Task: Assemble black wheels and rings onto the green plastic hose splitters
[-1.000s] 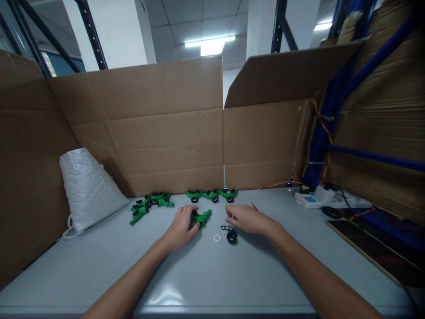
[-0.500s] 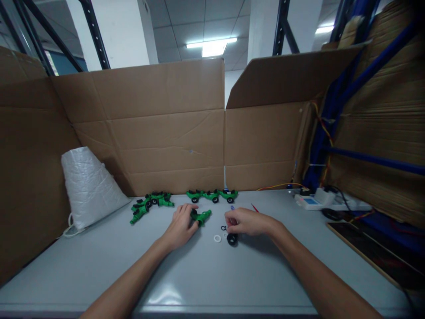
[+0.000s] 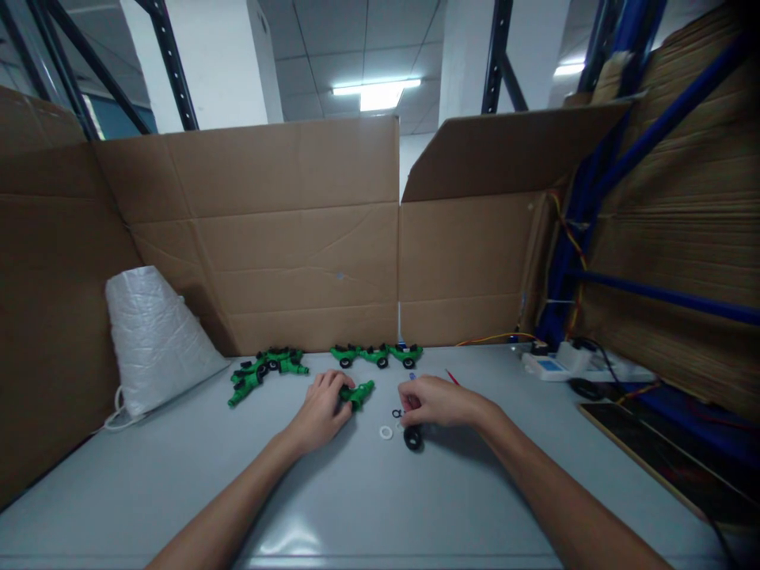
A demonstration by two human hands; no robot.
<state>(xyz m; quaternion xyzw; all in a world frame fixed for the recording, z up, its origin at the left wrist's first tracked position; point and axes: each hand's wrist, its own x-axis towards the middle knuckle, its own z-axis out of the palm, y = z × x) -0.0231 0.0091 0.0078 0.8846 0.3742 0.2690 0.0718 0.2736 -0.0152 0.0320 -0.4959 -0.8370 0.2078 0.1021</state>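
Note:
My left hand (image 3: 324, 408) lies on the table with its fingers closed around a green plastic fitting (image 3: 359, 393), whose narrow end points away to the right. My right hand (image 3: 432, 400) is in a pinch just above the table, and its fingers hide whatever is between them. Close below those fingertips stands a black ring-shaped part (image 3: 412, 438). A flat white ring (image 3: 385, 432) and a small black ring (image 3: 397, 413) lie to the left of it. A thin red tool (image 3: 452, 377) shows behind my right hand.
Several green fittings with black round parts (image 3: 374, 357) stand in a row at the back. More green fittings (image 3: 248, 384) are clustered at the left. A white bag (image 3: 157, 340) leans near the cardboard wall (image 3: 297, 253). A power strip (image 3: 549, 366) with cables sits at the right.
The view has shifted slightly. My left hand still holds the green fitting, and my right hand stays pinched over the small parts, with little visible movement.

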